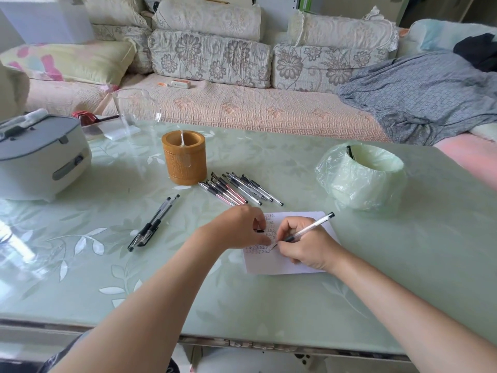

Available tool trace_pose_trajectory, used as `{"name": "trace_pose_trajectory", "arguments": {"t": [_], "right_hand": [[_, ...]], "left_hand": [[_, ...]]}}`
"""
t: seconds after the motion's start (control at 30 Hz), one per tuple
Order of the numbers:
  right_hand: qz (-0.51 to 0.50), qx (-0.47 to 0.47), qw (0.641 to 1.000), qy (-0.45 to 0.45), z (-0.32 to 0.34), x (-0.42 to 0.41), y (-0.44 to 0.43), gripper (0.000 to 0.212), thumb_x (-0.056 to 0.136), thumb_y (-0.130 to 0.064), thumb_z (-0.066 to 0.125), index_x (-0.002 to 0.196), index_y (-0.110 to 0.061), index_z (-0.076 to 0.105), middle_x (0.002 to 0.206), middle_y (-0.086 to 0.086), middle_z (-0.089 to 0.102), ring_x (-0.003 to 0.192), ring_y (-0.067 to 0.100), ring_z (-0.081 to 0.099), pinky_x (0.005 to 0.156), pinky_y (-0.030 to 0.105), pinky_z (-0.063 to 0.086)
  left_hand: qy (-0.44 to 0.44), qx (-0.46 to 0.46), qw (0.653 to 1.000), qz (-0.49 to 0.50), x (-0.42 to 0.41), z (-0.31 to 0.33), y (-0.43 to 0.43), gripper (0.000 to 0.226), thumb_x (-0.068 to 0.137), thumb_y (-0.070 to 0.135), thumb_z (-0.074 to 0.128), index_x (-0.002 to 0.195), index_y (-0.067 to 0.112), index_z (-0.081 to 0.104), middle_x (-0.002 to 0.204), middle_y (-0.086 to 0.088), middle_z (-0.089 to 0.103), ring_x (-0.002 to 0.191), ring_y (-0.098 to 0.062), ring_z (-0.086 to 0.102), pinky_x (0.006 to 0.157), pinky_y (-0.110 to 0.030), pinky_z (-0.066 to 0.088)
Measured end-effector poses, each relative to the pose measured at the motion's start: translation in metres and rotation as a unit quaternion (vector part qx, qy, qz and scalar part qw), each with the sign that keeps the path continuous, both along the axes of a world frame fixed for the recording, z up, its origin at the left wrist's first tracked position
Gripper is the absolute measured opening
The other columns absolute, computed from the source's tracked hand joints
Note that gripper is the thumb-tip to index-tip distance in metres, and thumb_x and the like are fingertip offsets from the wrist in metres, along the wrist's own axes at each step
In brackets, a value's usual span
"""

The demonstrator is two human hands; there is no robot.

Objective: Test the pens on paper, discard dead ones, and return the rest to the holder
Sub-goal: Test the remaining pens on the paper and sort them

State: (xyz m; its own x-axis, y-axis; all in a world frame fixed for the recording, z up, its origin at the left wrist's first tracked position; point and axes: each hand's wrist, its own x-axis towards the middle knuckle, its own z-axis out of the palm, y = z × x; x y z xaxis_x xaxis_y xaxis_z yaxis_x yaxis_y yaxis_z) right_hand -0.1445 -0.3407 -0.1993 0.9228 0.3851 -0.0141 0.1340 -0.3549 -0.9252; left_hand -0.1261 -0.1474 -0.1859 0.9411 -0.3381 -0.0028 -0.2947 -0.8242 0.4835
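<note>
Tabletop [242,305]: pale green glass with a leaf pattern, seen from its near edge.
Paper [282,265]: white sheet right of the middle, closer to the near edge, with rows of small written marks on its far half.
Right hand [304,246]: fingers curled round a pen [312,228]; the tip touches the paper and the barrel slants up toward the far right.
Left hand [236,227]: rests on the paper's left part, just beside the right hand, thumb and finger pinching a small black cap [260,230].
Two pens [153,224]: capped, lying side by side and touching, left of the paper.
Pen row [239,189]: loose row flat on the tabletop beyond the paper, its left end just beside the holder.
Holder [184,161]: brown bamboo cylinder, upright, near the middle.
Bin [363,176]: small tub lined with a green bag, toward the right edge.
Box [40,157]: white with a grey lid, at the left edge.
Jug [137,111]: clear glass, by the far edge.
Sofa [242,103]: behind the tabletop, with floral cushions.
</note>
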Motion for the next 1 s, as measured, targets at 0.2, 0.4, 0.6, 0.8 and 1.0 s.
{"name": "trace_pose_trajectory", "arguments": {"t": [0.2,0.4,0.6,0.8,1.0], "right_hand": [[-0.008,-0.008,1.000,-0.006,-0.0036,0.0012,0.0000,0.027,0.078,0.005,0.066,0.065,-0.012,0.050,0.047,-0.006,0.048,0.039,0.013,0.040,0.043,0.022,0.033],[-0.003,-0.024,1.000,-0.020,-0.0045,0.0027,0.0016,0.031,0.079,0.005,0.066,0.063,-0.015,0.048,0.046,-0.014,0.044,0.042,0.003,0.035,0.044,0.018,0.029],[-0.003,-0.040,0.998,-0.055,-0.0071,0.0041,0.0027,0.035,0.075,0.005,0.067,0.058,-0.019,0.049,0.053,-0.014,0.046,0.052,0.006,0.038,0.051,0.020,0.030],[-0.002,-0.040,0.997,-0.059,-0.0100,0.0048,0.0025,0.030,0.072,-0.001,0.067,0.057,-0.021,0.050,0.054,-0.014,0.049,0.053,0.006,0.040,0.053,0.023,0.032],[0.001,-0.017,0.997,-0.071,-0.0074,0.0014,0.0012,0.019,0.066,-0.018,0.066,0.060,-0.012,0.049,0.057,-0.003,0.046,0.055,0.009,0.038,0.052,0.022,0.029]], "left_hand": [[0.017,-0.001,1.000,0.015,0.0010,-0.0014,-0.0016,0.035,0.071,0.044,0.080,0.096,0.024,0.064,0.092,0.006,0.061,0.083,-0.013,0.055,0.072,-0.025,0.047],[0.010,-0.001,1.000,0.021,-0.0001,-0.0009,-0.0047,0.038,0.073,0.044,0.079,0.098,0.019,0.066,0.086,0.007,0.056,0.079,-0.012,0.052,0.068,-0.023,0.044],[0.013,-0.014,1.000,0.020,-0.0002,-0.0007,-0.0047,0.038,0.072,0.042,0.080,0.098,0.019,0.066,0.084,0.008,0.055,0.077,-0.012,0.051,0.065,-0.021,0.043],[0.013,-0.025,0.999,0.021,-0.0002,-0.0019,-0.0043,0.036,0.072,0.042,0.081,0.096,0.019,0.066,0.079,0.011,0.053,0.074,-0.010,0.051,0.058,-0.014,0.039],[0.018,-0.024,0.999,0.022,0.0007,-0.0021,-0.0043,0.038,0.072,0.042,0.082,0.098,0.019,0.067,0.080,0.013,0.052,0.075,-0.009,0.051,0.059,-0.013,0.039]]}}
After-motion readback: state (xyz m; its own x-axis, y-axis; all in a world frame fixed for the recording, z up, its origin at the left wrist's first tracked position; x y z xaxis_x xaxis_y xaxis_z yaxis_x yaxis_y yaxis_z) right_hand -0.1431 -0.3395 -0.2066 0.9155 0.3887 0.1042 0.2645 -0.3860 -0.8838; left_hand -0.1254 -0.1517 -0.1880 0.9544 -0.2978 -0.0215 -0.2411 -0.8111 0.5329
